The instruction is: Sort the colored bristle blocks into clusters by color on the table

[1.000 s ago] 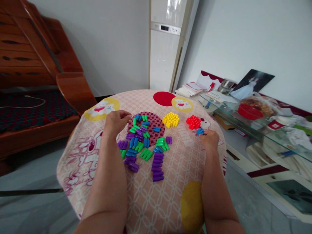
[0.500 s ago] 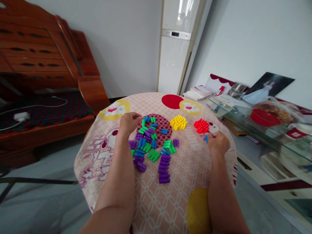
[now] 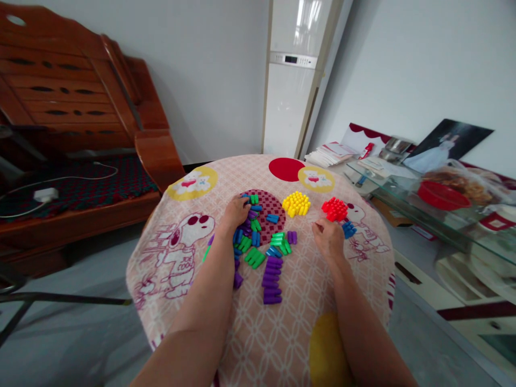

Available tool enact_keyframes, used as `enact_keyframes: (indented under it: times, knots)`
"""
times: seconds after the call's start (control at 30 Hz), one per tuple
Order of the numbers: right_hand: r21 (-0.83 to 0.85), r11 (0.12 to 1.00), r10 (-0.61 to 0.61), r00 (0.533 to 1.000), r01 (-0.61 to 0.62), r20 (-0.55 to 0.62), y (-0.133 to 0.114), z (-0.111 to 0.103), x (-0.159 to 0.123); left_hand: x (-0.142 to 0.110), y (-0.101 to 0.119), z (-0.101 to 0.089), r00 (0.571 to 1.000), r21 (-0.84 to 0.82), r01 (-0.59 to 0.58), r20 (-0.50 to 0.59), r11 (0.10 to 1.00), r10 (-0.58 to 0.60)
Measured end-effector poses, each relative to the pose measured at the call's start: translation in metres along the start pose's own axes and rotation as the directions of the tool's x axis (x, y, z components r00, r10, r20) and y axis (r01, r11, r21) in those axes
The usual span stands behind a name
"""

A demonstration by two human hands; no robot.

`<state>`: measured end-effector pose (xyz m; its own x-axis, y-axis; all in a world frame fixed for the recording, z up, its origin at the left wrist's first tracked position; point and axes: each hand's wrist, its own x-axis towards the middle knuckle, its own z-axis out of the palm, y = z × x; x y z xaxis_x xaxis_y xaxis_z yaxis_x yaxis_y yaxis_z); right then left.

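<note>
My left hand (image 3: 237,211) reaches into the left side of a mixed pile, its fingers curled down and closed at a blue plastic peg piece (image 3: 245,198), partly hidden. Green peg pieces (image 3: 254,258) and a row of purple peg pieces (image 3: 272,279) lie nearby on the tablecloth; my forearm covers part of the pile. My right hand (image 3: 329,237) hovers over the cloth, fingers bent together with nothing visible in them. Just right of it lies a small blue peg group (image 3: 349,230). Beyond it are a red peg cluster (image 3: 334,209) and a yellow peg cluster (image 3: 296,203).
The round table wears a patterned tablecloth (image 3: 278,333). On the right, a glass-topped cabinet (image 3: 407,196) carries papers (image 3: 328,154), a red bowl (image 3: 443,195) and a photo (image 3: 447,142). A wooden bench (image 3: 72,107) stands at left, a tall white appliance (image 3: 288,102) behind.
My right hand has let go of the blue pegs beside the red cluster and moved left. My left hand has moved right and down onto the pile. The view has turned slightly left.
</note>
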<state>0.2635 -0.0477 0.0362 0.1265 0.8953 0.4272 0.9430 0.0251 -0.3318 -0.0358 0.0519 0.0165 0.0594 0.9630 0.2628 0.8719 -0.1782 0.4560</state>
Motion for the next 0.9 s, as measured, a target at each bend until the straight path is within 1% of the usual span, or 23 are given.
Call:
enact_keyframes:
  times: [0.17, 0.27, 0.3, 0.4, 0.47, 0.67, 0.8, 0.9]
  knots:
    - [0.018, 1.0, 0.006, 1.0, -0.006, 0.002, 0.002, 0.001, 0.001, -0.001, -0.003, -0.003, 0.999, -0.022, 0.036, -0.012, 0.999, -0.037]
    - [0.023, 1.0, 0.009, 1.0, -0.009, 0.0, 0.003, 0.003, 0.001, -0.002, 0.0, 0.001, 0.999, -0.038, 0.013, -0.048, 0.999, -0.014]
    - [0.03, 1.0, 0.009, 1.0, -0.009, 0.003, 0.003, 0.004, 0.001, -0.002, 0.001, 0.002, 0.999, -0.04, -0.002, -0.044, 0.999, 0.001]
    - [0.056, 0.998, 0.004, 1.0, -0.006, 0.021, 0.002, 0.005, 0.001, 0.0, 0.002, 0.004, 0.998, -0.008, -0.052, 0.027, 0.999, 0.052]
    - [0.069, 0.998, -0.007, 1.0, 0.004, 0.03, 0.002, 0.005, 0.001, 0.001, 0.002, 0.003, 0.997, 0.028, -0.059, 0.049, 0.998, 0.058]
    - [0.086, 0.996, -0.041, 0.999, 0.037, 0.037, 0.001, 0.007, 0.001, 0.0, 0.0, 0.005, 1.0, 0.053, -0.005, 0.006, 0.999, 0.005]
    - [0.116, 0.992, -0.046, 0.998, 0.041, 0.042, 0.0, 0.009, 0.0, -0.001, -0.001, 0.009, 1.0, 0.032, -0.022, 0.023, 0.999, 0.021]
    - [0.136, 0.99, -0.054, 0.998, 0.048, 0.043, 0.0, 0.009, 0.0, -0.001, -0.001, 0.008, 1.0, 0.017, 0.004, 0.019, 1.0, -0.004]
